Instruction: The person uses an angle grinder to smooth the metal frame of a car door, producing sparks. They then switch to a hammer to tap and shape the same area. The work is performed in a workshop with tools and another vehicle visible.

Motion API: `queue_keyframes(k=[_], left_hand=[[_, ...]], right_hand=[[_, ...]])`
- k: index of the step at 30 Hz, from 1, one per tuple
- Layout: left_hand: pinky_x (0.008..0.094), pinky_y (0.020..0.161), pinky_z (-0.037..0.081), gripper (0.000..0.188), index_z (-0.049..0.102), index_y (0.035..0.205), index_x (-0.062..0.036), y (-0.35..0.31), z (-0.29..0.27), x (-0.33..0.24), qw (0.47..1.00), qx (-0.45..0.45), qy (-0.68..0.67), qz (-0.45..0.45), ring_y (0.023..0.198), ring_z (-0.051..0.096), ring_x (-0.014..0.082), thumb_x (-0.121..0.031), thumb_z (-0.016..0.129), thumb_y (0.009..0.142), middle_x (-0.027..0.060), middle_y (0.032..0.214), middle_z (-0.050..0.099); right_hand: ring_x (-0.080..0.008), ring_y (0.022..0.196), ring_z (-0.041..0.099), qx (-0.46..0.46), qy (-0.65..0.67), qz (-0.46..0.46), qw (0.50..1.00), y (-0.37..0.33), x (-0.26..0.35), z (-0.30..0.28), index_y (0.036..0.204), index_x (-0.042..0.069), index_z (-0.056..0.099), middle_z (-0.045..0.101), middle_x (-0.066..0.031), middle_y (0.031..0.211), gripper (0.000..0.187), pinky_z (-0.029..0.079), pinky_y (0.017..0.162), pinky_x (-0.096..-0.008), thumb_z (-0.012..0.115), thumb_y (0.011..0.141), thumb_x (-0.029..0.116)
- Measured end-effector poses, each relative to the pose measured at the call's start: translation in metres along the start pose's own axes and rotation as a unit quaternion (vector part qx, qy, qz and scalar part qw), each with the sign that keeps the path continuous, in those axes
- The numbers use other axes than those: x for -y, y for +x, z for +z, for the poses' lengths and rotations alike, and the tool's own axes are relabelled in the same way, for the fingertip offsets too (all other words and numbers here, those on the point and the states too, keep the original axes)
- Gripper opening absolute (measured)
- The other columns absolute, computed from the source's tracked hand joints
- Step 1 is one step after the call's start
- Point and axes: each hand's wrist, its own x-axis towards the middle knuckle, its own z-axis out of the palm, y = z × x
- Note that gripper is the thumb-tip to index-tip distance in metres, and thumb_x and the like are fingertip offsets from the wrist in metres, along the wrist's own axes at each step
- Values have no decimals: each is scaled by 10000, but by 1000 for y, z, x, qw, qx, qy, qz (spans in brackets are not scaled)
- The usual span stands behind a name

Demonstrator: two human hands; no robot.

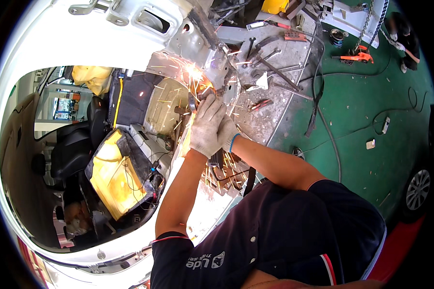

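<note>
My left hand (206, 126) and my right hand (227, 132), both in whitish work gloves, close together around an angle grinder (217, 158). Much of the tool is hidden under the gloves; its dark body shows below them, and part of its round head (193, 102) shows beyond the left fingers. Bright sparks (196, 73) burst where the head meets the bare metal edge of a white car body (106, 36), and they scatter over both sides of my hands. A blue band circles the right glove's cuff.
Left lies the car's opening, with yellow foam (113, 176), loose wires and dark seats (72, 149). Bars and hand tools (279, 72) litter a grey platform (279, 108) at right. Cables (330, 139) cross the green floor. An orange chain tool (359, 57) and another person (406, 41) are farther right.
</note>
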Motion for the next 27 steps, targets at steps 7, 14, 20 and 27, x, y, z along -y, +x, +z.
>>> queue_keyframes(k=[7, 14, 20, 27], left_hand=[[557, 1257, 343, 564, 659, 1294, 24, -3, -3, -1, 1000, -4, 5, -17, 1483, 459, 429, -107, 752, 753, 199, 1483, 593], [549, 1259, 342, 546, 663, 1294, 13, -4, -1, -4, 999, 8, 4, -35, 1489, 450, 422, -123, 776, 778, 191, 1483, 591], [554, 1233, 374, 491, 684, 1269, 17, 7, 2, -12, 1000, 2, 0, -20, 1451, 495, 439, -91, 758, 796, 197, 1450, 618], [526, 1225, 393, 452, 694, 1241, 7, -4, 4, -10, 999, 0, 11, -39, 1456, 494, 413, -128, 791, 821, 184, 1453, 617]], right_hand=[[-282, 1250, 623, 76, 174, 130, 973, 4, 75, 1, 1329, 108, 598, 689, -138, 1317, 344, 481, 1101, -420, 369, 1108, 237], [-284, 1207, 647, 75, 160, 109, 978, 0, 83, -2, 1302, 92, 603, 702, -151, 1284, 335, 503, 1068, -428, 363, 1111, 226], [-264, 1197, 651, 23, -188, -57, 980, -4, 0, -10, 1281, 75, 600, 709, -150, 1245, 303, 523, 1032, -404, 368, 1098, 143], [-230, 1177, 657, 22, 191, 111, 975, -10, 49, -7, 1311, 62, 568, 698, -142, 1226, 287, 539, 1005, -388, 433, 1058, 54]])
